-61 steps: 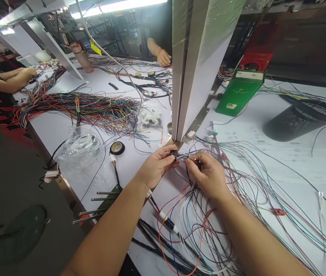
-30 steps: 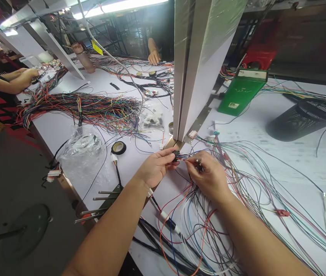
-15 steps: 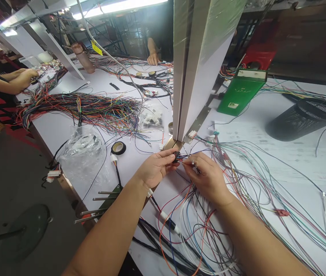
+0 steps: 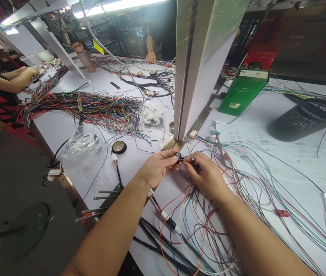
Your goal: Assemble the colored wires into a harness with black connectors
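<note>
Between the thumb and fingers of my left hand (image 4: 158, 166) is a small black connector (image 4: 178, 156), in front of the foot of the metal post. Thin wires run out of its right side toward my right hand (image 4: 206, 172). The fingertips of that hand are pinched together on a wire (image 4: 184, 159), close beside the connector; the wire's end is hidden. A loose bundle of coloured wires (image 4: 197, 218) hangs below my right hand and spreads over the white table.
A metal post (image 4: 190, 76) rises right beyond my hands. Left of it lie a tape roll (image 4: 119, 147), a plastic bag (image 4: 82, 153) and a thick wire bundle (image 4: 88, 109). Rightward are a green box (image 4: 243, 92) and a black mesh cup (image 4: 303, 119). Two co-workers' hands (image 4: 150, 57) show farther off.
The black connector has turned slightly in my left hand, so more of its face shows. My right hand remains pinched beside it, barely shifted. The whole view has moved a little.
</note>
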`<state>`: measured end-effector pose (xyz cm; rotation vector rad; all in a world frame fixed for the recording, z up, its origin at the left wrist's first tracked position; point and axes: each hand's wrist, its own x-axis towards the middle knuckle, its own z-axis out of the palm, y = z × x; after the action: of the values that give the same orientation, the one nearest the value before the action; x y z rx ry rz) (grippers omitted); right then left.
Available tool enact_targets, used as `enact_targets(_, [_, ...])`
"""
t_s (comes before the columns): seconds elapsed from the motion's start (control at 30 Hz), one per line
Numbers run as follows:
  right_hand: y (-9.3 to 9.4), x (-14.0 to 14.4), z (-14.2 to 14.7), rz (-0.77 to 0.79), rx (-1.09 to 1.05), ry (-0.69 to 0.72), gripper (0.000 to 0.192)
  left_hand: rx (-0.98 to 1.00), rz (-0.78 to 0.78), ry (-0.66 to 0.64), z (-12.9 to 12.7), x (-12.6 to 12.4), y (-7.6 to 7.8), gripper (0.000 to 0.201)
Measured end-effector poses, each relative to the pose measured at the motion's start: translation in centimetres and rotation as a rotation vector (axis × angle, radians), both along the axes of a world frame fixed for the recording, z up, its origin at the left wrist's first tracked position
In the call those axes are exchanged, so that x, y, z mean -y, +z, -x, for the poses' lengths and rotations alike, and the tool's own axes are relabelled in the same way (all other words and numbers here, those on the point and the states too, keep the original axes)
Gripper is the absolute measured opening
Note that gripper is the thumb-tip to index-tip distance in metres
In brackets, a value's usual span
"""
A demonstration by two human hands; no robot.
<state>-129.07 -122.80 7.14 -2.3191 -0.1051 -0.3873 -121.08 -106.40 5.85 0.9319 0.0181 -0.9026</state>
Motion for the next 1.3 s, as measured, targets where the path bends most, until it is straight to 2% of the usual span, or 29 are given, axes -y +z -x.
enact_targets(0.07, [0.1,0.0,0.0,-0.009,-0.001,-0.008,0.008,0.002,-0.007,-0.004,0.0,0.0,0.0,0.031])
enact_targets(0.23, [0.5,-0.1,0.0,-0.056,0.008,0.078,0.008,-0.015,-0.014,0.024,0.0,0.0,0.3,0.027])
enact_targets(0.57, [-0.1,-0.2,-0.1,0.078,-0.033,0.037,0.006,-0.016,-0.029,0.003,0.1,0.0,0.1,0.03])
enact_targets(0.73, [-0.2,-0.2,-0.2,0.097,-0.058,0.022,0.007,0.023,-0.039,0.0,0.2,0.1,0.0,0.032])
enact_targets(0.87, [-0.2,-0.2,-0.2,0.047,-0.072,0.022,0.006,0.082,-0.031,0.102,0.2,0.5,0.2,0.029])
enact_targets(0.97, [-0.4,0.0,-0.3,0.002,-0.022,-0.03,0.014,0.149,-0.025,0.214,0.2,0.6,0.0,0.029])
enact_targets(1.03, [-0.7,0.2,-0.4,0.058,0.038,-0.085,0.018,0.225,-0.065,0.222,0.3,0.7,-0.1,0.019])
enact_targets(1.1, [-0.8,0.4,-0.4,0.184,0.117,-0.115,0.021,0.372,-0.141,0.169,0.6,0.7,0.0,0.005])
enact_targets(1.2, [-0.8,0.3,-0.3,0.367,0.227,-0.15,0.022,0.644,-0.234,0.104,1.1,0.6,0.5,0.008])
enact_targets(1.3, [-0.6,-0.2,0.0,0.51,0.284,-0.202,0.023,0.793,-0.266,0.052,1.5,0.6,1.2,0.01])
